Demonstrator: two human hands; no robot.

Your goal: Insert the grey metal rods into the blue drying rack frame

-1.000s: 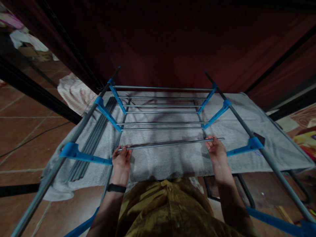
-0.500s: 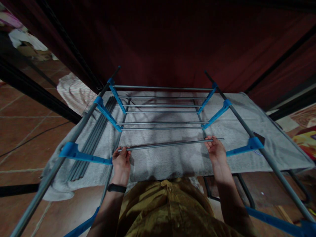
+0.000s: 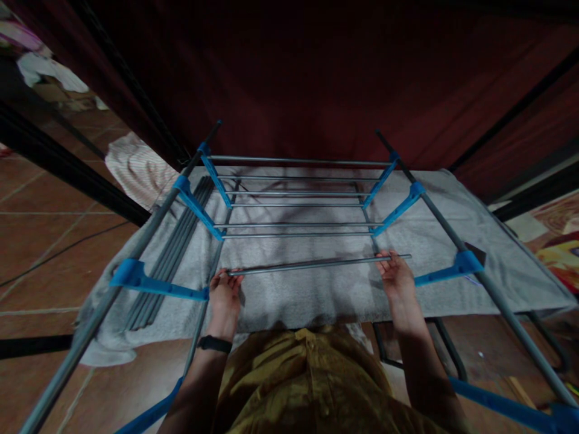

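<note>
A thin grey metal tube (image 3: 307, 264) lies level between my hands. My left hand (image 3: 226, 288) pinches its left end, close to the blue bracket (image 3: 167, 287) on the left side. Near the tube's right end my right hand (image 3: 394, 274) has its fingers closed round it, with a short length sticking out beyond. Around both hands stands a rack frame of grey side poles (image 3: 438, 218) joined by blue plastic brackets. At its far end, several crossbars (image 3: 298, 225) span the brackets. The right-hand bracket (image 3: 447, 269) nearest me has no bar in it.
Several loose grey tubes (image 3: 169, 265) lie in a bundle at the left on a grey blanket (image 3: 289, 298). A dark red cloth (image 3: 298, 78) hangs behind. Black metal posts (image 3: 67, 163) stand at left, over a tiled floor (image 3: 49, 241) with a cable. A striped cloth (image 3: 138, 172) lies beyond.
My left hand has shifted slightly right along the tube's end, and the fingers have changed their grip. The right hand and the tube have barely moved.
</note>
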